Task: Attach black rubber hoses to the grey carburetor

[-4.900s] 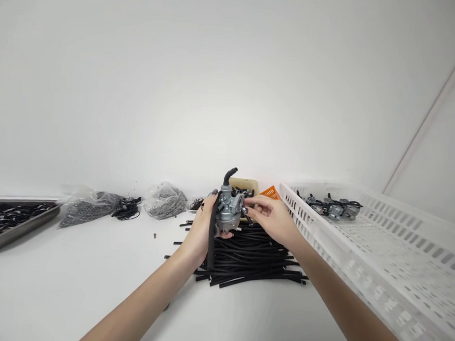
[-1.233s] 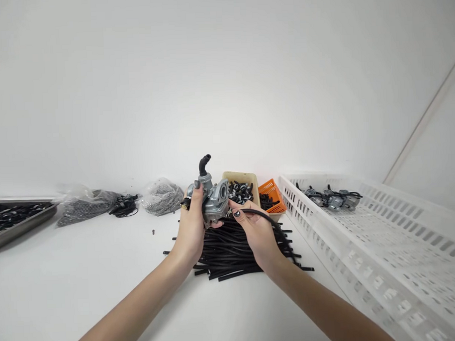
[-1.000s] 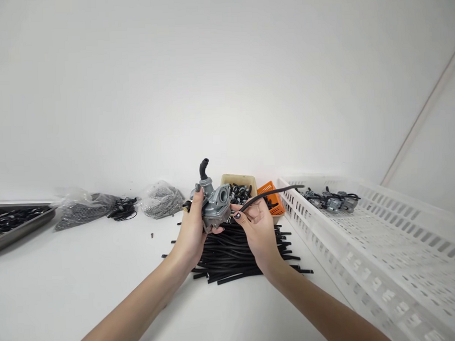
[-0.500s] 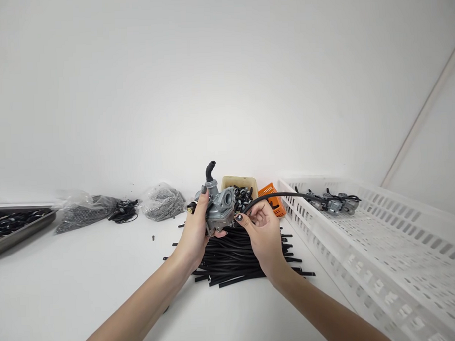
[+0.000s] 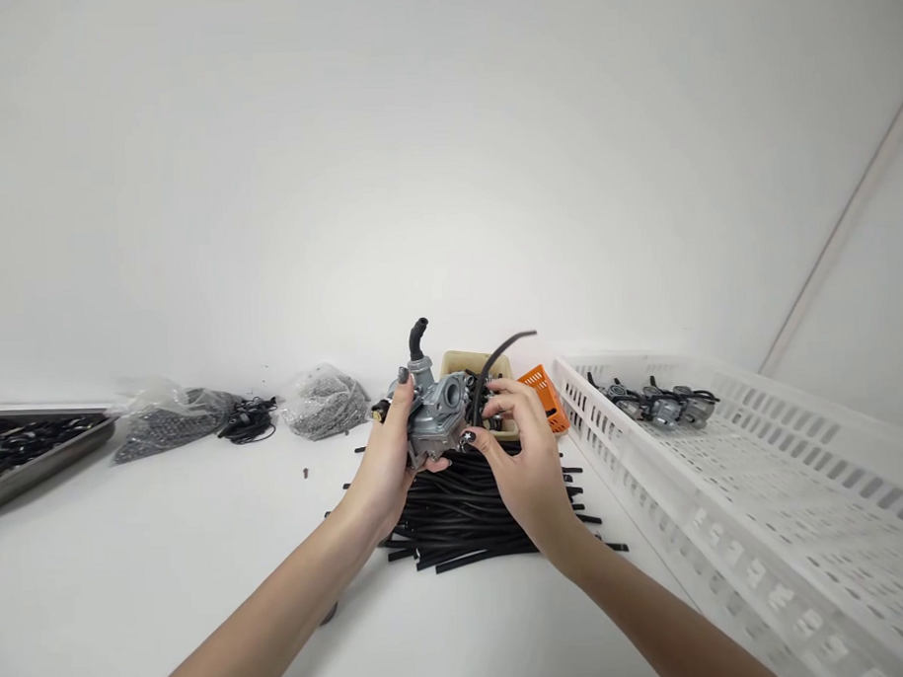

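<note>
Silver-grey carburetor [image 5: 434, 420] with black elbow tube [image 5: 417, 340]; black hose [image 5: 482, 381]; dark thumbnail [image 5: 468, 437] bearing a white star; black tubes [image 5: 464, 511]; cream bin [image 5: 471, 361]; orange slotted basket [image 5: 548, 399]; white slot-patterned crate [image 5: 694, 498]; plain white surface [image 5: 170, 556].

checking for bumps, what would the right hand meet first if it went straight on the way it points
Past the black tube it holds, the right hand would probably meet the grey metal part in the left hand first; any gap in depth is unclear.
</note>
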Action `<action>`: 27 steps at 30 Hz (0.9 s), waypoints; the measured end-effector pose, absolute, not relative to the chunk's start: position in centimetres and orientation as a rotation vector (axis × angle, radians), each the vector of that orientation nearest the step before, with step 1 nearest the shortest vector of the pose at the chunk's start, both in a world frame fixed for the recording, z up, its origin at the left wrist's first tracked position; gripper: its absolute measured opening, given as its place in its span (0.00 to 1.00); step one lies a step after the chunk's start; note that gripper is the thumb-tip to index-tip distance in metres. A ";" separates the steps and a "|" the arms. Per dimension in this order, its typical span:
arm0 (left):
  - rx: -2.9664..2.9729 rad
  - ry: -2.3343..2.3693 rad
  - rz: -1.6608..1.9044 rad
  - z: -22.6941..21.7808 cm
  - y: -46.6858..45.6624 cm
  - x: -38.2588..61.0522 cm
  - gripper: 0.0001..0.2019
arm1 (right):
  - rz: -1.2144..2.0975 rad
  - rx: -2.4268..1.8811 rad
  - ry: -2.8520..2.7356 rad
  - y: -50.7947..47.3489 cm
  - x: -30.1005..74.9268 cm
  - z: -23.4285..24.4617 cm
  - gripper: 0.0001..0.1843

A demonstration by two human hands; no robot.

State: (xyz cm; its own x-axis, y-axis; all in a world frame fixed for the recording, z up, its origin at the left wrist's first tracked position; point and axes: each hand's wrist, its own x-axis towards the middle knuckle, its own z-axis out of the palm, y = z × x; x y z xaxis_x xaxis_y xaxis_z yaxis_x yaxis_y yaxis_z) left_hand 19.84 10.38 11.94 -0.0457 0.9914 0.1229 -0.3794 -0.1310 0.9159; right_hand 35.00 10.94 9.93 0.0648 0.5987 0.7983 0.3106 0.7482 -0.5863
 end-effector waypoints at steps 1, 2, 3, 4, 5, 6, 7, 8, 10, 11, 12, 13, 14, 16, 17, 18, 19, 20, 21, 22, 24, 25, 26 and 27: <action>0.987 0.855 1.476 12.0 10.3 19.8 0.25 | 0.258 -0.760 -1.558 10.8 35.1 10.1 0.06; 0.977 0.848 1.473 12.0 10.3 19.9 0.25 | 0.282 -0.756 -1.576 10.7 35.2 10.2 0.06; 0.965 0.844 1.471 12.1 10.2 19.9 0.24 | 0.322 -0.757 -1.591 10.7 35.2 10.4 0.06; 0.952 0.843 1.469 12.2 10.2 19.9 0.24 | 0.372 -0.764 -1.604 10.6 35.3 10.5 0.06; 0.942 0.844 1.466 12.2 10.1 19.9 0.25 | 0.432 -0.772 -1.614 10.6 35.4 10.5 0.06; 0.936 0.844 1.461 12.3 10.1 19.8 0.26 | 0.501 -0.773 -1.621 10.6 35.4 10.5 0.07; 0.935 0.840 1.452 12.3 10.1 19.8 0.28 | 0.575 -0.761 -1.621 10.7 35.5 10.5 0.08; 0.937 0.832 1.444 12.4 10.1 19.8 0.30 | 0.655 -0.733 -1.612 10.8 35.5 10.4 0.09; 0.940 0.807 1.436 12.5 10.1 19.7 0.34 | 0.813 -0.640 -1.566 11.2 35.4 10.2 0.13; 0.940 0.791 1.436 12.6 10.1 19.7 0.36 | 0.881 -0.590 -1.534 11.4 35.4 10.1 0.15; 0.936 0.774 1.436 12.7 10.1 19.6 0.38 | 0.933 -0.550 -1.505 11.6 35.3 10.0 0.17; 0.930 0.758 1.435 12.8 10.1 19.5 0.40 | 0.973 -0.518 -1.485 11.7 35.2 9.9 0.19; 0.925 0.745 1.424 13.0 10.0 19.4 0.42 | 1.007 -0.494 -1.475 11.8 35.2 9.9 0.22; 0.913 0.738 1.383 13.3 9.9 19.2 0.42 | 1.061 -0.455 -1.481 11.8 35.1 9.9 0.27; 0.907 0.742 1.358 13.5 9.8 19.1 0.42 | 1.082 -0.436 -1.492 11.6 35.1 10.0 0.30; 0.903 0.748 1.333 13.6 9.7 19.1 0.41 | 1.102 -0.414 -1.504 11.5 35.2 10.1 0.32; 0.901 0.753 1.311 13.8 9.6 19.0 0.40 | 1.121 -0.390 -1.514 11.3 35.2 10.2 0.34; 0.899 0.755 1.293 13.9 9.5 18.9 0.39 | 1.138 -0.365 -1.520 11.2 35.2 10.4 0.36; 0.898 0.754 1.281 14.0 9.5 18.9 0.38 | 1.157 -0.337 -1.522 11.0 35.2 10.5 0.37; 0.899 0.752 1.268 14.1 9.4 18.9 0.36 | 1.180 -0.307 -1.520 10.9 35.2 10.5 0.38; 0.897 0.752 1.244 14.2 9.3 18.8 0.34 | 1.234 -0.252 -1.512 10.8 35.2 10.6 0.41; 0.893 0.756 1.228 14.3 9.3 18.8 0.33 | 1.256 -0.231 -1.509 10.8 35.2 10.6 0.43; 0.886 0.761 1.211 14.3 9.2 18.9 0.32 | 1.271 -0.215 -1.510 10.8 35.2 10.6 0.44; 0.879 0.764 1.192 14.3 9.2 18.9 0.32 | 1.283 -0.203 -1.514 10.8 35.3 10.5 0.46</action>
